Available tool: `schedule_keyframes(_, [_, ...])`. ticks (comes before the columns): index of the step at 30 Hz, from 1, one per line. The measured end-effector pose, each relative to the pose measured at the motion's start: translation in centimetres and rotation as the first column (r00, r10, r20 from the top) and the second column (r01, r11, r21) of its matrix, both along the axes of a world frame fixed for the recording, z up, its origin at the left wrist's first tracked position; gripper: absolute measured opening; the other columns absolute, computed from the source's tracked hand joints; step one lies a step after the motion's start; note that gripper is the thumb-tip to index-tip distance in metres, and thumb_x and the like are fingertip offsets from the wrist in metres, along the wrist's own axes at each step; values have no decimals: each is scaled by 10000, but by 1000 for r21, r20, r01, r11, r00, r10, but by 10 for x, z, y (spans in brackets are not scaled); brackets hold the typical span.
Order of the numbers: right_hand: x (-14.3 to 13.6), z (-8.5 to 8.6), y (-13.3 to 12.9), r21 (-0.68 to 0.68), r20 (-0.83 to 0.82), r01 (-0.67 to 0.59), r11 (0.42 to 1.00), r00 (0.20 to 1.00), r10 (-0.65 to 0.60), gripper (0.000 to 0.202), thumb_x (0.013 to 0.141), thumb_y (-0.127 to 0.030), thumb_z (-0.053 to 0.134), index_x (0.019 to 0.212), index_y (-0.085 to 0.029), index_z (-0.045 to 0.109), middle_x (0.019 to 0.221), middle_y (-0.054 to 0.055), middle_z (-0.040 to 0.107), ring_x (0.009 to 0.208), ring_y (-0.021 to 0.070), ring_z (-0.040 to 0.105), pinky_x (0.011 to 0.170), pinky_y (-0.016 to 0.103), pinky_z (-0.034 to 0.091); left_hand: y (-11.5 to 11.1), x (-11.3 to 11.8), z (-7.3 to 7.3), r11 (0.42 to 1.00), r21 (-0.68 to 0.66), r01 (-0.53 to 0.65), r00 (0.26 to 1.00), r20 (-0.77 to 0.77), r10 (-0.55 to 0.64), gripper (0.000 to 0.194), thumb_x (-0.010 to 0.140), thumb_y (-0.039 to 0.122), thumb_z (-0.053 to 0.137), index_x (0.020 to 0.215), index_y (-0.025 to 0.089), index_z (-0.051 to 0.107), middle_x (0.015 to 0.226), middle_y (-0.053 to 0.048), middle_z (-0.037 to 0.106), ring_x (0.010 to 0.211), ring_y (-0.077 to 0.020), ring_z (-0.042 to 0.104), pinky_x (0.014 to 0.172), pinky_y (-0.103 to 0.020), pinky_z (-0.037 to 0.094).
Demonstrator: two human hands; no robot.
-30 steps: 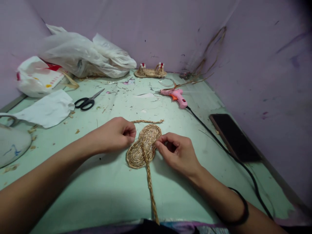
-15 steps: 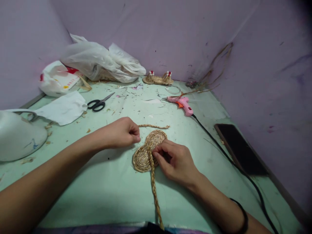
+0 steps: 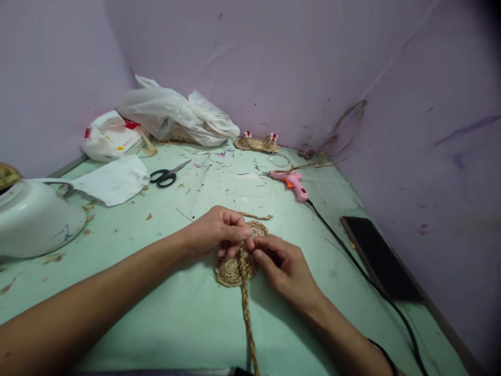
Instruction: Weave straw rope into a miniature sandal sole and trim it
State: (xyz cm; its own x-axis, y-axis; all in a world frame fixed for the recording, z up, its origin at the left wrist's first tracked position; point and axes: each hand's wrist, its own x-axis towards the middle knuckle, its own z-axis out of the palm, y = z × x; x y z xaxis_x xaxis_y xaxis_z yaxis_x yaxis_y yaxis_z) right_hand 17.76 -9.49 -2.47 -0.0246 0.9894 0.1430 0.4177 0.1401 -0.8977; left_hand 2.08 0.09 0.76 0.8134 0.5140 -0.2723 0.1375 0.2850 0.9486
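A woven straw piece [image 3: 230,271] of two joined coils lies on the pale green table. From its middle a braided straw cord [image 3: 247,313] runs down to the table's near edge. My left hand [image 3: 229,232] is over the upper left of the piece, its thumb and fingers pinched together. Close beside it on the right, my right hand [image 3: 282,261] has thumb and forefinger closed at the piece's right side. Whatever lies between the fingertips of either hand is too small to make out. A short braid [image 3: 260,216] lies just behind the piece.
Black-handled scissors [image 3: 168,176] and white paper [image 3: 117,180] lie back left, near plastic bags [image 3: 176,115]. A pink glue gun [image 3: 291,183] trails its black cable past a phone [image 3: 379,256] on the right. A white rounded object [image 3: 39,219] stands at far left.
My left hand has moved right, over the woven piece and up to my right hand. The whole view has shifted, with the table things a little lower in it.
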Motion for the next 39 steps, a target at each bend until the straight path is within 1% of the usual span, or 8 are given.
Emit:
schedule_keyframes(5, [-10, 11, 3, -283, -354, -145, 948, 935, 38, 99, 775, -248, 526, 781, -174, 592, 617, -22, 568, 427, 70, 466, 379, 184, 396, -8, 2, 3, 995, -102, -25, 995, 98, 35, 219, 724, 297, 587, 659, 91, 624, 434, -11, 558, 332, -42, 428, 353, -149, 307])
schedule_keyframes(9, [-11, 16, 4, -356, -427, -182, 916, 904, 14, 172, 726, -321, 600, 705, -150, 593, 587, -23, 561, 406, 54, 457, 403, 187, 423, -11, 2, 5, 990, -141, -30, 990, 134, 49, 217, 740, 283, 576, 657, 87, 617, 476, -35, 594, 358, -49, 475, 373, -144, 358])
schedule_keyframes(16, [-6, 14, 3, -380, -365, -53, 923, 926, -97, 249, 682, -378, 614, 634, -136, 578, 512, -44, 480, 378, 57, 401, 353, 196, 404, -10, 4, 1, 976, -204, -76, 978, 173, 113, 235, 727, 259, 581, 555, 120, 504, 486, 4, 532, 428, -77, 530, 360, -141, 343])
schedule_keyframes(25, [-5, 10, -3, -313, -379, 81, 946, 903, -202, 213, 670, -344, 625, 621, -140, 588, 422, -54, 470, 334, 73, 430, 353, 206, 399, -14, 10, -4, 955, -250, -161, 980, 75, 185, 247, 660, 258, 594, 517, 150, 423, 363, 73, 356, 306, -19, 275, 319, -155, 122])
schedule_keyframes(32, [0, 11, 4, -290, -477, 17, 957, 864, -160, 289, 662, -384, 680, 818, -143, 646, 632, 20, 625, 551, 132, 573, 509, 254, 493, -13, 8, -3, 966, -224, -127, 979, 126, 158, 210, 720, 277, 574, 583, 142, 489, 389, 33, 485, 331, -42, 372, 351, -158, 237])
schedule_keyframes(34, [-1, 13, 5, -304, -491, -70, 950, 866, -93, 330, 674, -398, 675, 887, -146, 659, 710, 41, 648, 617, 144, 585, 528, 252, 493, -15, 8, -3, 968, -235, -89, 978, 163, 130, 213, 731, 279, 570, 589, 142, 491, 401, 26, 504, 337, -46, 387, 356, -159, 257])
schedule_keyframes(37, [-1, 14, 6, -307, -513, -245, 920, 856, 57, 276, 744, -401, 615, 808, -144, 691, 724, 51, 660, 636, 130, 574, 544, 223, 454, -17, 8, -3, 968, -247, -49, 971, 217, 104, 246, 744, 296, 559, 575, 144, 466, 417, 18, 518, 344, -53, 413, 367, -162, 298])
schedule_keyframes(39, [-1, 12, 5, -316, -534, -269, 910, 843, 64, 288, 760, -402, 598, 734, -133, 697, 693, 56, 658, 610, 126, 560, 543, 223, 431, -19, 9, -2, 972, -235, -31, 966, 244, 90, 269, 735, 310, 563, 557, 146, 445, 434, 16, 515, 364, -63, 448, 369, -165, 315])
